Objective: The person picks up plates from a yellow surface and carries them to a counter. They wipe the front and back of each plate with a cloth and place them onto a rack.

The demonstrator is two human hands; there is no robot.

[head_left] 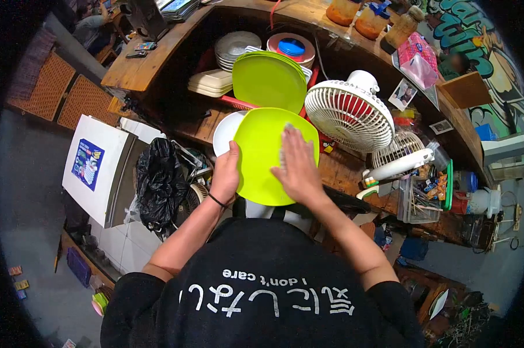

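Note:
A lime green plate is held up in front of my chest. My left hand grips its left edge, with the thumb on the face of the plate. Pressed against the right part of the plate's face is my right hand, with a greyish cloth showing at its fingertips. Behind the plate, a white plate is partly hidden. Beyond it, more green plates stand tilted in a red rack.
A white fan stands right of the plates. Pale trays and stacked bowls sit at the back left. At left are a black plastic bag and a white cabinet. A clear bin is at right.

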